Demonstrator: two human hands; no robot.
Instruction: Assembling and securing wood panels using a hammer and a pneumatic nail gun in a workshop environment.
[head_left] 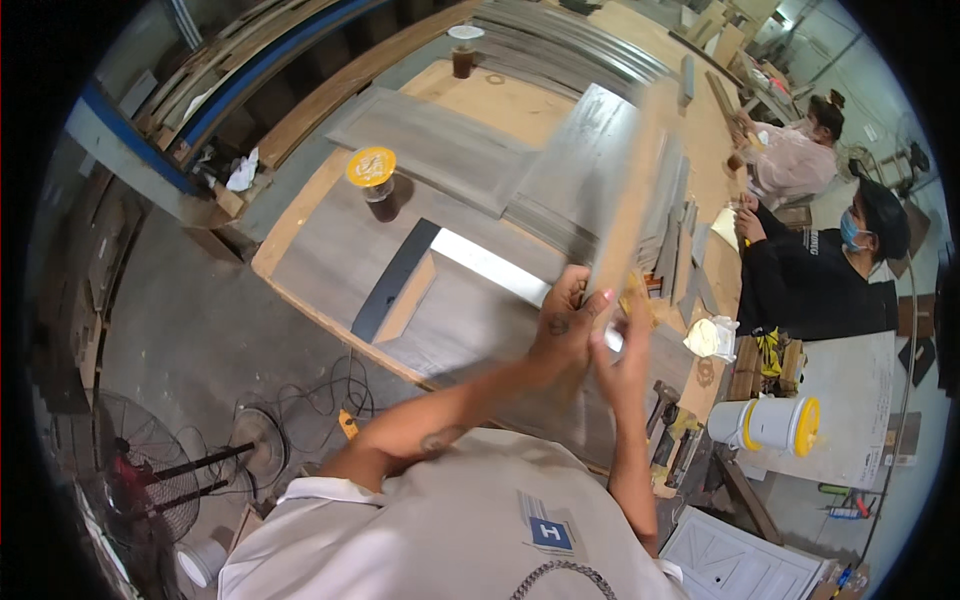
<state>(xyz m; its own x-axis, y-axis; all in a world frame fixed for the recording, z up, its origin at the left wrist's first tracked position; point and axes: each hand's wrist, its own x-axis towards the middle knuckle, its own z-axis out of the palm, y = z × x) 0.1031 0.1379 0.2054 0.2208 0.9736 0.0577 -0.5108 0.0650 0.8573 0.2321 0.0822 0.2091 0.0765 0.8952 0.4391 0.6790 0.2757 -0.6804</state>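
Observation:
A long, narrow wooden board (625,200), blurred by motion, rises from my hands and slants away over the worktable. Around its near part my left hand (562,335) is closed. Just right of it, my right hand (622,365) is also closed at the board's near end, thumb against it. A yellowish, crumpled-looking thing (634,296) shows by the right fingers; I cannot tell what it is. On the table left of my hands lies a carpenter's square with a black stock (385,290) and a bright metal blade (490,265), a small wood piece (410,298) against it.
Grey-stained panels (430,145) and strips cover the table. A yellow-lidded drink cup (372,175) and a white-lidded one (464,55) stand there. Two people (825,265) work at the right side. White buckets (775,425) stand lower right; a floor fan (150,470) lower left.

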